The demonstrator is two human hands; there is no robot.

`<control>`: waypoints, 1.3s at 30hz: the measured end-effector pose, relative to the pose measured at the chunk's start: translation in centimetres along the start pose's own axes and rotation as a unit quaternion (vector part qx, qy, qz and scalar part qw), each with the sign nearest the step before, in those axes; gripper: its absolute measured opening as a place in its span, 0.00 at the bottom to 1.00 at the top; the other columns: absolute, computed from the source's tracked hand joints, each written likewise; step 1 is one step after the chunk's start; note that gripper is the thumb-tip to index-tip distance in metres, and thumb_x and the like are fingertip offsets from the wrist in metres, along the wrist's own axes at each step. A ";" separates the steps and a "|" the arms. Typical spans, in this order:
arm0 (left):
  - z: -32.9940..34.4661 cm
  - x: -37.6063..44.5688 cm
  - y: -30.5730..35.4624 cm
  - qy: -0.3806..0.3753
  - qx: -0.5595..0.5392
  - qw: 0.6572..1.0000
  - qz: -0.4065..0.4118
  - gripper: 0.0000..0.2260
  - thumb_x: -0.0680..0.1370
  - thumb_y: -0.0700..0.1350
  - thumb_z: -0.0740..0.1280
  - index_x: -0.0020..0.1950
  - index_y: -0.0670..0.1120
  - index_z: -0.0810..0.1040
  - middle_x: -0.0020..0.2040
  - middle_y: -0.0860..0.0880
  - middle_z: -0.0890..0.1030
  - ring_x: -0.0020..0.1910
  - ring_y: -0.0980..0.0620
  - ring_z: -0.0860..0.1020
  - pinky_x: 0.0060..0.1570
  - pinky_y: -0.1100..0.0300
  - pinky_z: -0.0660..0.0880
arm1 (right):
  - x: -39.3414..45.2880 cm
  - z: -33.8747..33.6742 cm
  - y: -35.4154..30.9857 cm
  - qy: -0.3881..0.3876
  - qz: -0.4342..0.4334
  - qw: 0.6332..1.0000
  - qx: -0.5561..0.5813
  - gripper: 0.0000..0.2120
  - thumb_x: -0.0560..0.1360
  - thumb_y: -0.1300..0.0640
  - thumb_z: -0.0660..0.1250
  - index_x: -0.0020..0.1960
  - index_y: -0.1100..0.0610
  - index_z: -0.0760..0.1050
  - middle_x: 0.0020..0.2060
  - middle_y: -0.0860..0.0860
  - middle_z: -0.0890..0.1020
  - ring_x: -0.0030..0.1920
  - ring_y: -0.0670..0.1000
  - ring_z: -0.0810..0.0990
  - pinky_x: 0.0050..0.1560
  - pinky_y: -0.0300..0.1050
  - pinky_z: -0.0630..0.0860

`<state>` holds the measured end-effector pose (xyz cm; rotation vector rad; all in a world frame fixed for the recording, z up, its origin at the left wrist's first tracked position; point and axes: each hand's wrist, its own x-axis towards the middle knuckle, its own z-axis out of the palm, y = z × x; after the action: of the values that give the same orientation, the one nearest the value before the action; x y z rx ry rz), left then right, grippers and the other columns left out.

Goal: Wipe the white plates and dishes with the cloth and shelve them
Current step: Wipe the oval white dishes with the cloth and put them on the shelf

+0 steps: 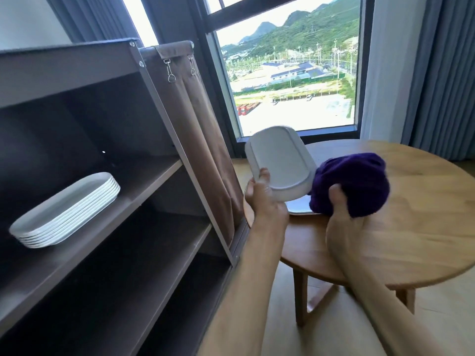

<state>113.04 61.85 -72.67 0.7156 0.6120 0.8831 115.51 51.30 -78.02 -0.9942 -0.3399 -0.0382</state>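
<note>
White glazed ware is the working material in this view. We hold one oblong white dish point(279, 163) in our left hand point(264, 199), tilted with its underside facing the camera and its far end raised toward the window point(290, 73). The left thumb lies on the underside near the lower rim; the remaining fingers curl behind the rim and clamp it. The dish hangs above the near left edge of the round wooden table point(398, 227).

Our right hand point(344, 227) grips a bunched purple cloth point(354, 186), thumb on top and fingers closed into the fabric from below. The cloth touches the right end of the held dish. Beneath the cloth and the dish, a second white plate point(299, 208) lies flat on the table, only its near edge visible.

To the left stands a dark brown open shelf unit point(159, 176). On its middle shelf sits a stack of oblong white dishes point(66, 209), roughly seven high, nested evenly and placed toward the left part of the shelf. A brown fabric curtain point(203, 140) is gathered at the right side of the unit, hung from metal clips. Blue-grey drapes point(442, 78) frame the window behind the table.
</note>
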 end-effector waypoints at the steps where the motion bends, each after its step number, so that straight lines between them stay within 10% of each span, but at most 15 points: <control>1: -0.5 0.1 0.1 -0.020 -0.005 0.999 -0.030 0.06 0.83 0.38 0.64 0.58 0.41 0.78 0.51 0.42 0.81 0.50 0.43 0.79 0.57 0.45 0.79 | 1.1 0.2 -0.2 0.024 0.035 0.997 0.065 0.13 0.77 0.45 0.68 0.61 0.38 0.78 0.56 0.38 0.83 0.60 0.42 0.80 0.67 0.40 0.74; 3: -1.4 0.1 0.2 -0.056 -0.001 0.995 -0.082 0.07 0.82 0.36 0.63 0.59 0.41 0.75 0.51 0.42 0.80 0.49 0.44 0.80 0.45 0.53 0.82 | 3.3 0.6 -1.0 0.035 0.124 0.976 0.177 0.19 0.82 0.41 0.62 0.67 0.50 0.76 0.63 0.53 0.82 0.65 0.55 0.80 0.71 0.53 0.73; 6: -2.1 -1.3 -0.1 -0.099 0.036 0.980 -0.171 0.10 0.80 0.37 0.65 0.61 0.44 0.77 0.56 0.41 0.80 0.49 0.44 0.81 0.34 0.57 0.82 | 4.9 1.4 -1.8 0.033 0.175 0.963 0.201 0.21 0.81 0.35 0.57 0.60 0.48 0.79 0.54 0.50 0.87 0.58 0.53 0.84 0.57 0.48 0.80; 12: 0.4 -3.3 -0.8 -0.138 0.257 0.939 -0.181 0.10 0.82 0.54 0.62 0.54 0.51 0.79 0.58 0.41 0.83 0.58 0.39 0.81 0.57 0.45 0.81 | 3.7 2.3 -0.8 -0.005 0.135 0.989 0.056 0.16 0.73 0.42 0.72 0.56 0.48 0.78 0.40 0.42 0.86 0.41 0.45 0.86 0.41 0.39 0.81; 16: 0.1 -2.8 -0.8 -0.175 0.141 0.970 -0.089 0.19 0.80 0.67 0.63 0.47 0.55 0.86 0.41 0.48 0.88 0.41 0.49 0.87 0.37 0.55 0.83 | 3.6 2.3 -0.7 -0.136 0.101 0.985 -0.024 0.15 0.70 0.48 0.73 0.55 0.47 0.79 0.45 0.45 0.86 0.49 0.47 0.85 0.49 0.40 0.81; 22: -1.2 -0.7 -1.1 -0.132 0.072 0.984 -0.100 0.25 0.72 0.70 0.69 0.47 0.50 0.89 0.46 0.43 0.88 0.43 0.43 0.87 0.40 0.48 0.83 | 2.6 1.7 -0.2 -0.219 0.201 0.955 -0.002 0.17 0.79 0.39 0.63 0.50 0.51 0.79 0.38 0.40 0.87 0.41 0.40 0.85 0.37 0.32 0.78; 28: -2.8 0.2 -0.9 -0.128 0.076 0.983 -0.107 0.27 0.73 0.71 0.67 0.47 0.48 0.84 0.40 0.47 0.83 0.44 0.49 0.84 0.49 0.52 0.81 | 2.6 2.2 0.2 -0.354 -0.005 0.897 -0.265 0.13 0.78 0.48 0.64 0.40 0.57 0.75 0.31 0.45 0.80 0.32 0.44 0.78 0.36 0.38 0.73; 32: -3.4 -0.6 -0.4 -0.186 0.001 0.972 -0.147 0.29 0.78 0.67 0.63 0.67 0.46 0.78 0.63 0.38 0.79 0.72 0.40 0.73 0.75 0.42 0.66 | 4.1 3.7 -0.2 -0.359 -0.123 0.849 -0.368 0.06 0.78 0.51 0.65 0.44 0.51 0.74 0.34 0.47 0.79 0.36 0.51 0.79 0.40 0.45 0.74; 39: -3.2 -2.5 -0.2 -0.268 0.018 0.960 -0.078 0.28 0.82 0.53 0.59 0.80 0.44 0.65 0.65 0.39 0.74 0.62 0.40 0.74 0.59 0.46 0.75 | 8.7 7.4 -1.5 -0.209 -0.176 0.829 -0.488 0.17 0.77 0.52 0.69 0.64 0.55 0.76 0.51 0.56 0.78 0.52 0.58 0.77 0.49 0.54 0.77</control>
<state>109.59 60.60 -74.39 0.8844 0.1953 0.4978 121.55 57.65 -70.52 -1.9556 -0.9643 -0.3646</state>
